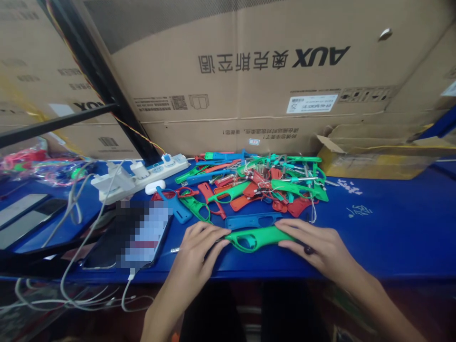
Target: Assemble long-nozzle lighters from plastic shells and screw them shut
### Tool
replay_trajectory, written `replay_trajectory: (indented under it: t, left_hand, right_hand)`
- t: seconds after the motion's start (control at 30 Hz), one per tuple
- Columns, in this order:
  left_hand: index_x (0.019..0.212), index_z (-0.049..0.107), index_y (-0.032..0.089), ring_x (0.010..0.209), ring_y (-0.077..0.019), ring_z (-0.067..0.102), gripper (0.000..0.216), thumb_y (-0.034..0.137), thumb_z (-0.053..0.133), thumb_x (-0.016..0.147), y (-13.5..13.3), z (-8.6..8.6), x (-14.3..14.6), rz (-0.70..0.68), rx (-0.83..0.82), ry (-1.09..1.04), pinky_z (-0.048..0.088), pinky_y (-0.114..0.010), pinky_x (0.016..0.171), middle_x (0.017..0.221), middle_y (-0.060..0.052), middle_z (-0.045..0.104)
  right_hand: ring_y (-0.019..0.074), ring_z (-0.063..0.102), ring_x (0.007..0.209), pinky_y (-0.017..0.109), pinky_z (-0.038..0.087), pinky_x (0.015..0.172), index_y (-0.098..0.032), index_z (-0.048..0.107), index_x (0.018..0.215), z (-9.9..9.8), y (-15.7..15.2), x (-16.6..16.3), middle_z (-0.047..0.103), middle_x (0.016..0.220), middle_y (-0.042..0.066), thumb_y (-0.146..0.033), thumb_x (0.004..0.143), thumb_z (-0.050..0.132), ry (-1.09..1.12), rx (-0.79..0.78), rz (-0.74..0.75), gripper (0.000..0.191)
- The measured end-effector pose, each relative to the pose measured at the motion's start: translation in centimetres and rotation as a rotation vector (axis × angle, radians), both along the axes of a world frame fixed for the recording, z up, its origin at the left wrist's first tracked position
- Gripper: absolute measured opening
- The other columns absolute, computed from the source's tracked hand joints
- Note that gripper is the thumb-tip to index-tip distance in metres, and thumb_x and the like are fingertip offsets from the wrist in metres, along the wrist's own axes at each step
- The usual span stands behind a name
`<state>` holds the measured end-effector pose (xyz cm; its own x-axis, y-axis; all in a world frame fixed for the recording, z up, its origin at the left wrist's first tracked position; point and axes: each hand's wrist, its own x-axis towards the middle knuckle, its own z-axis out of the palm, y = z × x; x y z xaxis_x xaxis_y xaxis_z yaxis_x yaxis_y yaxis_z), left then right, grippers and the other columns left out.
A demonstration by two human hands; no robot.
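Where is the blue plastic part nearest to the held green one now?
In the head view, the blue part lies on the table, below and slightly right of centre, between the held green part and the multicoloured pile.

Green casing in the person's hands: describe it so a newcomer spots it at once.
On the blue table, find the heap of coloured casings, then come toward the person. Near the front edge, a green casing spans from the left hand to the right hand, its oval opening nearer the left. Unlike the blue casing just behind, it is green; unlike the heap's green pieces, held.
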<state>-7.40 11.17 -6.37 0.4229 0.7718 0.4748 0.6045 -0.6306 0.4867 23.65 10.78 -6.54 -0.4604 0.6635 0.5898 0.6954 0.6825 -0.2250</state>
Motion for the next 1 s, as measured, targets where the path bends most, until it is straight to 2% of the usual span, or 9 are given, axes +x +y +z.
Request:
replay_trajectory:
  t: [0.27, 0.6, 0.8, 1.0]
  left_hand:
    - [0.113, 0.07, 0.024, 0.108, -0.0235, 0.057, 0.016, 0.02, 0.06, 0.101, -0.16, -0.31, 0.04, 0.054, 0.072, 0.053, 0.041, -0.041, 0.095, 0.11, -0.004, 0.074]
    - [0.112, 0.066, 0.025, 0.105, -0.0229, 0.059, 0.014, 0.022, 0.06, 0.1, -0.21, -0.46, 0.13, 0.074, 0.014, 0.089, 0.041, -0.043, 0.094, 0.11, -0.002, 0.073]
    - [0.11, 0.066, 0.026, 0.106, -0.0237, 0.06, 0.012, 0.024, 0.06, 0.1, -0.36, -0.16, 0.41, 0.108, -0.02, 0.088, 0.042, -0.042, 0.092, 0.111, -0.002, 0.073]
    - [0.107, 0.066, 0.024, 0.106, -0.0245, 0.061, 0.01, 0.025, 0.06, 0.099, -0.4, -0.16, 0.5, 0.116, -0.022, 0.091, 0.042, -0.042, 0.092, 0.11, -0.003, 0.073]
  right_hand:
    - [0.016, 0.078, 0.094, 0.022, 0.061, 0.075, -0.021, 0.071, 0.119, -0.28, 0.02, -0.46, 0.078, 0.115, 0.005, -0.036, 0.101, 0.06, -0.028, -0.039, -0.016, 0.026]
    - [0.0179, 0.077, 0.098, 0.026, 0.063, 0.083, -0.022, 0.07, 0.123, -0.38, 0.12, -0.56, 0.077, 0.12, 0.006, -0.035, 0.103, 0.056, -0.044, -0.063, -0.008, 0.028]
    - [0.0184, 0.078, 0.097, 0.027, 0.064, 0.083, -0.023, 0.071, 0.125, -0.28, 0.15, -0.65, 0.076, 0.121, 0.005, -0.035, 0.102, 0.057, -0.054, -0.087, -0.007, 0.029]
    - [0.0174, 0.077, 0.098, 0.025, 0.063, 0.079, -0.022, 0.07, 0.124, -0.05, 0.25, -0.97, 0.076, 0.122, 0.005, -0.038, 0.106, 0.049, -0.084, -0.09, -0.03, 0.032]
